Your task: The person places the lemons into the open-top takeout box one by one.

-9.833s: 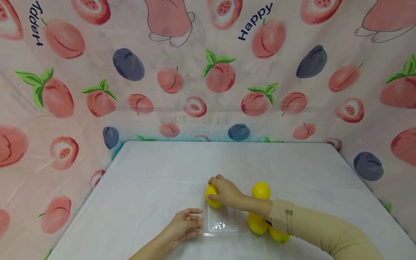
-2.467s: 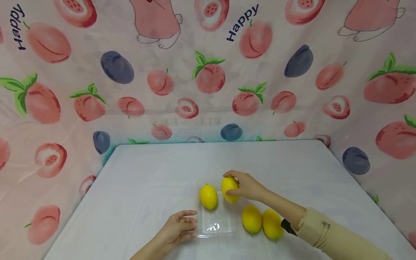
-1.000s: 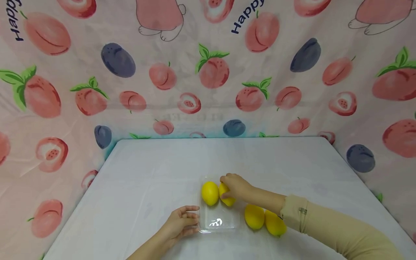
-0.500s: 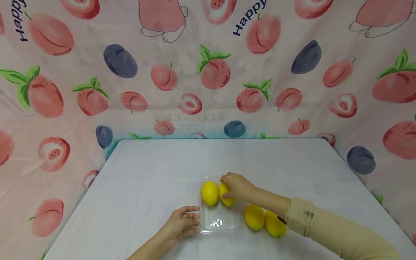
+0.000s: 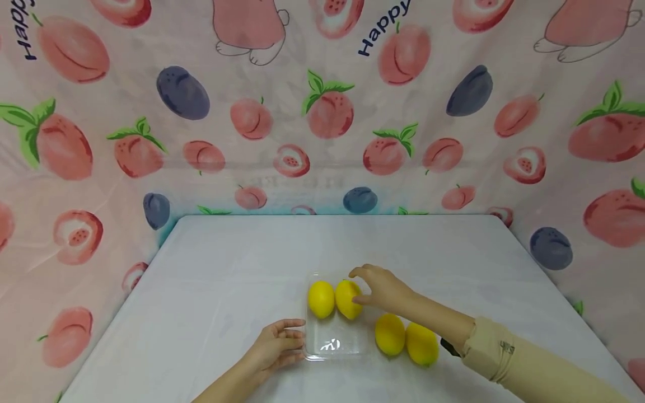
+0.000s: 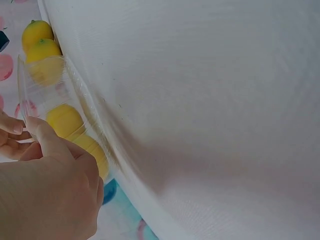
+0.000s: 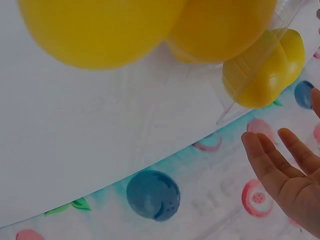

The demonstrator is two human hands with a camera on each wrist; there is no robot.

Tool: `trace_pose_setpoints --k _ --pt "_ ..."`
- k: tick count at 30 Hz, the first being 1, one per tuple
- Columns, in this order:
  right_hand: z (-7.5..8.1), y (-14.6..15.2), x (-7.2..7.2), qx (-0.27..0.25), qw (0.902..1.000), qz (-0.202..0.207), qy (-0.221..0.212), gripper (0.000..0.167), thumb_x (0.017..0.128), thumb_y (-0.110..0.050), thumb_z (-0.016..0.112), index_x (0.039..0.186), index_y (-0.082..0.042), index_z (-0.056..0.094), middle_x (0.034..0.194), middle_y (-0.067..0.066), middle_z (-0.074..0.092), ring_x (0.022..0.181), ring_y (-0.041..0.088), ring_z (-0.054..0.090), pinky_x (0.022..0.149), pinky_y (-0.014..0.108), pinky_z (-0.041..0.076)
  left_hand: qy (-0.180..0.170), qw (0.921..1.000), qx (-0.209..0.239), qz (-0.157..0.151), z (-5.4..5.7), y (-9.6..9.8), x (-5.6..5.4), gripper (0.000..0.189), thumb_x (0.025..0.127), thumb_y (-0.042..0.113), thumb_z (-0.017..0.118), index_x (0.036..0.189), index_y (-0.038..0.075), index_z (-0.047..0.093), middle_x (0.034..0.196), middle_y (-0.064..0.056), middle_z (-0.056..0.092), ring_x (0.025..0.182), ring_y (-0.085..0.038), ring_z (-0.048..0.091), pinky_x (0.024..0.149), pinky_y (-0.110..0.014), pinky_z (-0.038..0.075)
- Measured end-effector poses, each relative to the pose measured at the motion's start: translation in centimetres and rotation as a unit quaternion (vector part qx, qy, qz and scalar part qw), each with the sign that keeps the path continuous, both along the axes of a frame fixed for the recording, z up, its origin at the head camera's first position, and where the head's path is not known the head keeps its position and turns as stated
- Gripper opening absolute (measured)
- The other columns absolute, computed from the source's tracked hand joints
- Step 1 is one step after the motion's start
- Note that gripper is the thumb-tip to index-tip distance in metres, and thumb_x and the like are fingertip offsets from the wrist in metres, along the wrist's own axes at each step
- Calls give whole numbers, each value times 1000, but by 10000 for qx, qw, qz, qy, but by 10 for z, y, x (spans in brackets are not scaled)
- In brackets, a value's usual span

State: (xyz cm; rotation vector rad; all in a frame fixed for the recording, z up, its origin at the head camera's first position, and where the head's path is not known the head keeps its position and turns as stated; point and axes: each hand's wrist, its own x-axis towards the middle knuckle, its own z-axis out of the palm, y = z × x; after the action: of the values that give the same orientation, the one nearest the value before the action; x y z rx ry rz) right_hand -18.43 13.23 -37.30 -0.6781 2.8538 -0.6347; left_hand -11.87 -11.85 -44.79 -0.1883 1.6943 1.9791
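Note:
A clear plastic box (image 5: 335, 351) stands on the white table, with two lemons side by side in its far part: the left lemon (image 5: 321, 299) and the right lemon (image 5: 347, 305). My left hand (image 5: 274, 347) rests its extended fingers against the box's left side. Over the box's right side, my right hand (image 5: 385, 288) has its fingers spread apart, the thumb overlapping the right lemon's edge in the head view. The right wrist view shows that hand (image 7: 295, 175) with fingers extended and nothing gripped. Two more lemons, one (image 5: 390, 334) beside the other (image 5: 422, 344), lie right of the box.
A white cloth covers the table (image 5: 227, 263). Behind and on both sides hangs a fabric backdrop (image 5: 287, 112) printed with peaches and plums. The right forearm in a beige sleeve (image 5: 509, 358) reaches in just past the two loose lemons.
A second lemon came from the group on the right into the box beside the first. Since half a second ago, my right hand has let it go and drawn slightly back right.

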Motion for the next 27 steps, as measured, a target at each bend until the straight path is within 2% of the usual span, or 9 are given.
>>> trace_pose_setpoints --k 10,15,20,27 --pt "3 29 10 -142 9996 -155 165 41 80 -17 75 116 -3 60 110 11 63 95 28 60 83 42 55 61 10000 75 -13 0 -1 -2 46 87 -3 59 130 -6 43 89 2 59 74 -9 62 77 -28 59" --pt "5 42 15 -294 9987 -417 20 43 81 -20 73 118 -4 59 116 13 62 98 30 60 86 46 54 68 10000 -8 -6 4 1 -4 45 87 -3 59 130 -6 44 88 2 58 74 -9 62 76 -28 59" --pt "4 54 19 -327 9984 -467 -54 45 82 -24 73 119 -2 59 117 16 62 99 35 60 85 48 54 65 10000 -62 21 4 1 -4 45 88 -3 59 130 -7 43 89 1 58 75 -10 62 76 -29 59" --pt "1 70 30 -172 9968 -523 -579 51 81 -29 73 123 -4 57 122 18 59 103 37 59 87 52 52 72 10000 8 -42 1 -1 0 46 87 -4 59 131 -7 42 89 1 58 74 -9 63 77 -29 59"
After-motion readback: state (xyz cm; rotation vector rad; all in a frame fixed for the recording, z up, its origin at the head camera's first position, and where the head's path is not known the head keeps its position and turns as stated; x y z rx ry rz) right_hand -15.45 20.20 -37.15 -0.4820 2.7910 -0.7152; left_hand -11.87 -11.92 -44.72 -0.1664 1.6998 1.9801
